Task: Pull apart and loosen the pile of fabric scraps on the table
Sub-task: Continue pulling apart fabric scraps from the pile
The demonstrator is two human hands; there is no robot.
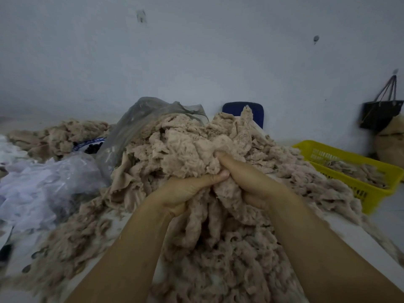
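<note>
- Head view looks down on two bare forearms that reach forward into a pile of fabric scraps (218, 270). The scraps are beige and fluffy and cover most of the white table (358, 237).
- The left hand (183, 191) grips a clump (196, 158) of these scraps from below. Its thumb lies across the near side of the clump, and its other fingers are curled under the fabric, where they cannot be seen.
- The right hand (247, 182) grips the same clump just beside the left hand. Its fingers are curled and pushed into the scraps, so only the knuckles and the back of the hand show.
- The tip of the left thumb touches the right hand.
- Long strands hang from under both palms down to the rest of the pile.
- Beyond the fingers the pile rises highest, and a grey transparent plastic bag (135, 127) lies over its far left part.
- To the left of the fingers, well apart, lies a crumpled whitish plastic bag (43, 182).
- To the right of the fingers, well apart, stands a yellow plastic basket (371, 193) with some scraps inside.
- Far behind the fingers a blue chair back (242, 109) stands against the pale wall (196, 51).
- A black bag (380, 114) hangs on this wall, far to the right.
</note>
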